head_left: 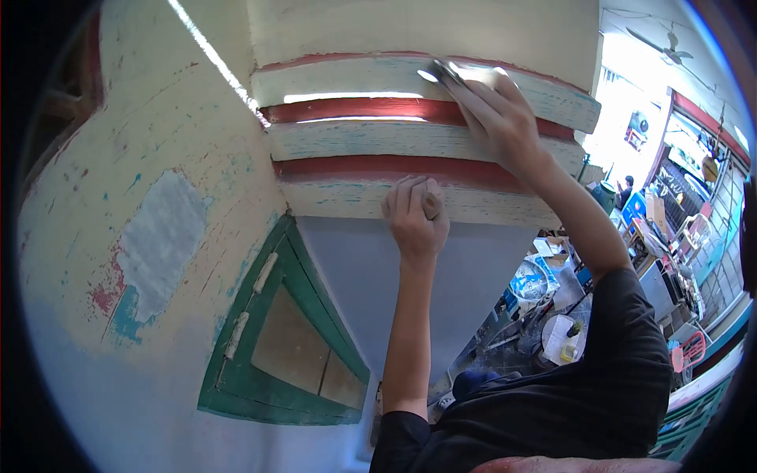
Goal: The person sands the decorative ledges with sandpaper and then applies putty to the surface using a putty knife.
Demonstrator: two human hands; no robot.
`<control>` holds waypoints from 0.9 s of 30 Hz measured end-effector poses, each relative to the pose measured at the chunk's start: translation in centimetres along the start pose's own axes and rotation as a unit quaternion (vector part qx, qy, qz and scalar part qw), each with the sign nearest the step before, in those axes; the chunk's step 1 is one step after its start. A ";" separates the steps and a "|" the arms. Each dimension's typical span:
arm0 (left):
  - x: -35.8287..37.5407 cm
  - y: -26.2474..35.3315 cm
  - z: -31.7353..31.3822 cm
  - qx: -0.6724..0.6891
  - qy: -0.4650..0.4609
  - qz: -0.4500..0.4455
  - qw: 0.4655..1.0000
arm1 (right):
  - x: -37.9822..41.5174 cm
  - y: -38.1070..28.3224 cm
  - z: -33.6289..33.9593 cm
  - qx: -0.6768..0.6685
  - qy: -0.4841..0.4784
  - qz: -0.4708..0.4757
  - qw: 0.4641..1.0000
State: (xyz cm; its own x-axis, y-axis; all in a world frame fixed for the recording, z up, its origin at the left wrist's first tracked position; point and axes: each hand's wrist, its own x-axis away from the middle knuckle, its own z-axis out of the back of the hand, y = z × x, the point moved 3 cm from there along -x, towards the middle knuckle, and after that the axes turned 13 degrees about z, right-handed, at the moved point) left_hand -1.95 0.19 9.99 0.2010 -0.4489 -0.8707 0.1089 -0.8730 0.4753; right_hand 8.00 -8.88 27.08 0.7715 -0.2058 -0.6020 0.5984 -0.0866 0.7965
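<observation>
My right hand (505,122) is raised to the top moulding band and closed around a thin scraper (446,72), its shiny edge close against the pale surface. Below and to the left, my left hand (415,217) is closed in a fist right at the lowest pale ledge (339,199). A rounded, beige end shows in that fist; I cannot tell what it belongs to. The stepped moulding (363,142) alternates worn white bands, with flecks of blue, and red strips (378,110).
On the left, the wall (87,197) has flaking paint and a grey patch (167,240). A green-framed window (296,339) sits under the ledge. Far below right are a round white table (561,337), a pink chair (689,351), clutter and a person (625,191). A ceiling fan (670,54) hangs beyond.
</observation>
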 end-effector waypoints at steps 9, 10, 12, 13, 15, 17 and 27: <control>-0.1 0.0 -0.4 0.002 0.002 0.008 1.000 | -7.7 -1.2 -6.5 -0.065 -0.052 0.023 0.996; -0.1 0.1 -0.2 0.006 -0.004 0.003 1.000 | -7.5 -1.3 -6.4 -0.069 -0.053 0.023 0.996; -0.4 0.1 0.5 0.008 -0.005 0.000 1.000 | -6.8 -1.5 -5.6 -0.046 -0.008 0.044 0.998; -0.5 0.2 0.7 0.025 -0.016 -0.001 1.000 | -5.5 -1.9 -4.9 -0.063 -0.020 0.049 0.997; -0.8 0.2 1.2 0.038 -0.022 -0.004 0.999 | -3.4 -2.5 -3.7 -0.062 -0.038 0.063 0.995; -0.9 0.2 1.3 0.047 -0.030 -0.015 0.998 | -3.8 -2.8 -4.9 -0.062 -0.052 0.078 0.994; -0.6 0.3 1.3 0.045 -0.039 0.002 0.998 | -7.1 -4.3 -6.5 -0.057 -0.036 0.087 0.994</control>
State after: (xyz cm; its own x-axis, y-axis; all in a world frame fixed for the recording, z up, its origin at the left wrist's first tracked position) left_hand -3.35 -0.03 10.48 0.1251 -0.4628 -0.8776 0.0200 -0.8832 0.4686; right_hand 1.35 -0.74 27.62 0.8505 -0.2776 -0.4468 0.4811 0.0671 0.8741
